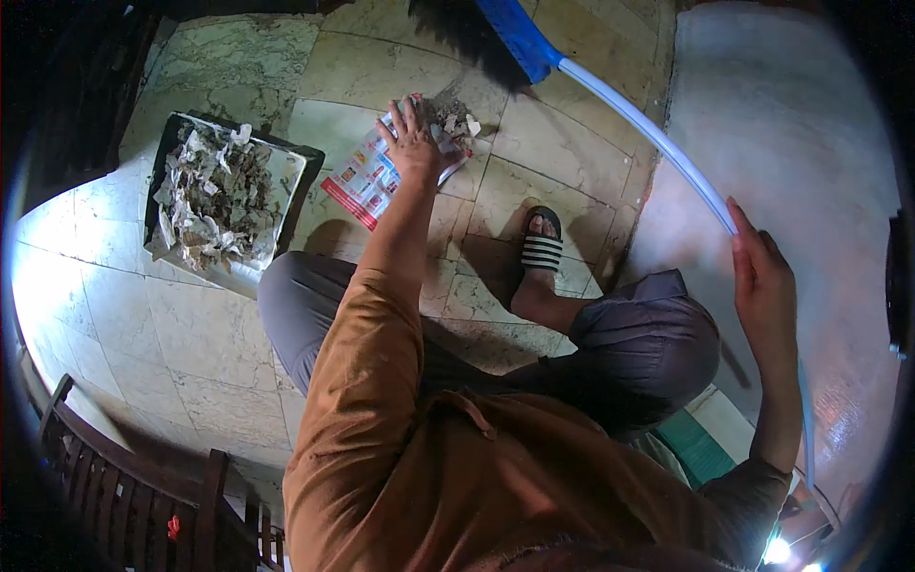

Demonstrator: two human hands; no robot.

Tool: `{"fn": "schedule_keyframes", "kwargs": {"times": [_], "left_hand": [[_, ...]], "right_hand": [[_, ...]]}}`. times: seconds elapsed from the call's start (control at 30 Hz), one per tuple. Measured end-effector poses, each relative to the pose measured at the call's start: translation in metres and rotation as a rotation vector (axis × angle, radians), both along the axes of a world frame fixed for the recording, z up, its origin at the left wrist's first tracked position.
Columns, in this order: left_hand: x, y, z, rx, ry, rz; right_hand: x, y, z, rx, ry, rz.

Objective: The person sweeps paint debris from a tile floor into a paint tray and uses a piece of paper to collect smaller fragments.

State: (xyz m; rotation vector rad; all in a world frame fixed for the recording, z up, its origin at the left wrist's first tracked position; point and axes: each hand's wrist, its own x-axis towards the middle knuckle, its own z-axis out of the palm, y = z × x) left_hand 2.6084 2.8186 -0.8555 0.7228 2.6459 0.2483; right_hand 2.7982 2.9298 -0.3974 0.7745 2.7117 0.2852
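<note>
My left hand (414,151) lies with its fingers spread over a printed paper sheet (357,186), white, red and blue, on the tiled floor. Just beyond and to the right of the fingers, a small heap of grey dust and scraps (456,121) touches the sheet's far edge. In my right hand (762,272) is the long pale blue handle of a broom (658,133), held at the right side. The broom's blue head and dark bristles reach the top of the view, past the dust heap.
At the left sits a shallow dark-edged tray (303,176) piled with torn paper and debris. My sandalled foot (541,238) rests right of the sheet. A slatted dark wooden piece of furniture (124,505) stands at lower left, and a pale wall (791,124) rises at right.
</note>
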Motion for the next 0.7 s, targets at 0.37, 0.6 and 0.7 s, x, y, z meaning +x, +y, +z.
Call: {"fn": "schedule_keyframes", "kwargs": {"times": [0.37, 0.6, 0.7], "left_hand": [[0.003, -0.001, -0.003, 0.111, 0.043, 0.028], [0.005, 0.003, -0.012, 0.144, 0.08, 0.065], [0.006, 0.006, -0.009, 0.144, 0.06, 0.046]], "right_hand": [[0.024, 0.027, -0.003, -0.277, -0.004, -0.232], [0.036, 0.053, -0.027, -0.291, 0.053, -0.287], [0.057, 0.066, -0.045, -0.417, 0.076, -0.3]]}}
